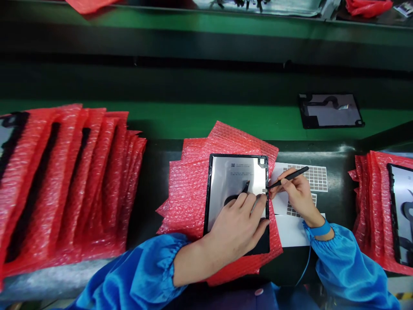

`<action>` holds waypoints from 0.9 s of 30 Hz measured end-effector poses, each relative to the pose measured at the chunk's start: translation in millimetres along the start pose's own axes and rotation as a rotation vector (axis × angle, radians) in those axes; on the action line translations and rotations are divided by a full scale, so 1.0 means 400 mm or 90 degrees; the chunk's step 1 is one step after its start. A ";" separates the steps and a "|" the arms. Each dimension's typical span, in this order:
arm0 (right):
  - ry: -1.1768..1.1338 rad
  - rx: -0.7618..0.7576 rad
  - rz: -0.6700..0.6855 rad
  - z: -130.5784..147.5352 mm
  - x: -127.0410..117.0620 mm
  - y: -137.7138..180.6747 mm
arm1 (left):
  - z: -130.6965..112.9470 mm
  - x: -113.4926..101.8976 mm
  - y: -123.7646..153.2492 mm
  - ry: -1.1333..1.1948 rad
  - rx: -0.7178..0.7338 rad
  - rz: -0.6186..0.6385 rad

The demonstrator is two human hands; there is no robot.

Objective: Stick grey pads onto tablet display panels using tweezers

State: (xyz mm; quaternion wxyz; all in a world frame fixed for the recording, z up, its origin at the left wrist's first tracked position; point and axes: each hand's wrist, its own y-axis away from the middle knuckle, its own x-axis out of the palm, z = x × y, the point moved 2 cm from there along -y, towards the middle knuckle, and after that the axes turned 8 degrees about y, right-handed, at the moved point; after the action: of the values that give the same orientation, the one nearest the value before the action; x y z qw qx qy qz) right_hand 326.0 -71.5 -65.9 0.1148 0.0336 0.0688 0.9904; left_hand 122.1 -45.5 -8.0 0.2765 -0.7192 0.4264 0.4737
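Observation:
A tablet screen panel (pixel 222 181), silver-backed with a black frame, lies face down on red bubble-wrap bags (pixel 190 189). My left hand (pixel 238 219) rests on the panel's lower half, its fingers lightly bent and apart, the index fingertip near the right edge. Beneath that hand, part of a black flex cable is covered. In my right hand (pixel 295 191) is a slim black tool that looks like tweezers (pixel 292 175), pinched between thumb and fingers. Its tip meets the panel's right edge, close to my left index finger. Sheets of small grey stickers (pixel 316 178) lie under and beside my right hand.
To the left stands a row of red bubble-wrap bags (pixel 71 181) with dark panels inside. Another panel (pixel 332 110) lies at the back right on the green surface. More red bags (pixel 371 206) and a panel (pixel 403 211) sit far right. A shelf edge (pixel 206 19) runs across the back.

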 end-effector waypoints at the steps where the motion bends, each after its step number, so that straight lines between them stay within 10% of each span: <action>1: 0.003 0.002 -0.001 0.000 0.000 0.000 | 0.001 0.001 0.001 -0.003 0.000 -0.003; 14: 0.019 0.005 -0.110 0.040 -0.038 0.003 | 0.003 0.020 -0.004 -0.101 0.022 -0.020; 27: 0.287 0.020 -0.133 0.010 -0.146 0.233 | 0.013 0.028 -0.007 -0.110 0.029 -0.033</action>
State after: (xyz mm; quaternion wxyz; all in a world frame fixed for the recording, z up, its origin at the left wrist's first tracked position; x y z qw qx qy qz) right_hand 362.4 -174.5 -51.4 0.1974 -0.1939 0.1110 0.9545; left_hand 124.3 -44.1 -20.3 0.3408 -0.6799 0.3931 0.5168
